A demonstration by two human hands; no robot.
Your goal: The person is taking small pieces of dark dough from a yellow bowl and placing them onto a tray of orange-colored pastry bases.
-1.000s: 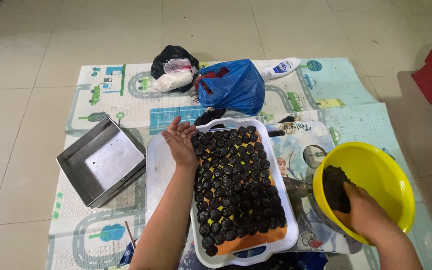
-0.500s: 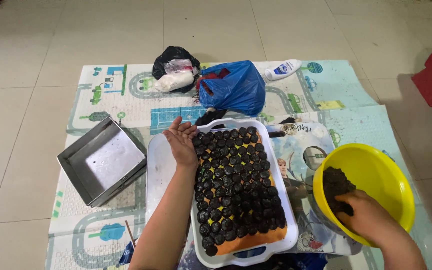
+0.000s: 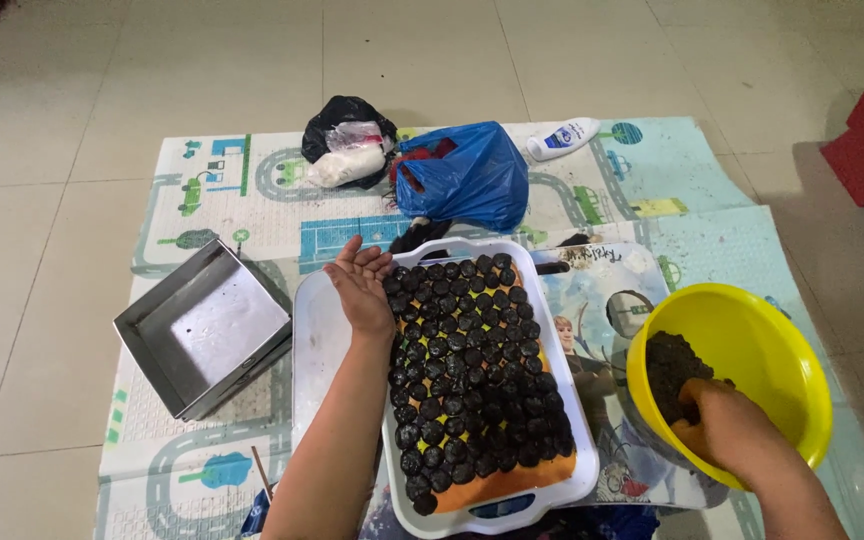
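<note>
Head view, looking down at the mat: our left hand [image 3: 362, 285] is open, palm up, fingers spread, resting at the top-left corner of the white tray [image 3: 572, 440], touching its rim and just beside the first row of dark round discs [image 3: 472, 380] that cover the orange sheet [image 3: 512, 482] inside. Our right hand [image 3: 727, 430] is down in the yellow bowl [image 3: 762, 350], fingers curled into the dark crumbly mix [image 3: 674, 370]; it looks closed on a pinch of it, tho the fingertips are buried so we can't tell how much. To do this bit well, we'd judge: take a small, even pinch w/ the right, keep the bowl from tipping off the mat's edge, and hold the left palm flat & level so nothing rolls onto the discs already laid. Vs the frame a sec ago, little has changed: left hand sits in the same spot, same open pose; right hand has dug a bit deeper into the mix, wrist lower over the bowl's rim. Metal square tin [image 3: 202, 340], blue bag [image 3: 462, 180] and black bag [image 3: 342, 120] haven't moved.
</note>
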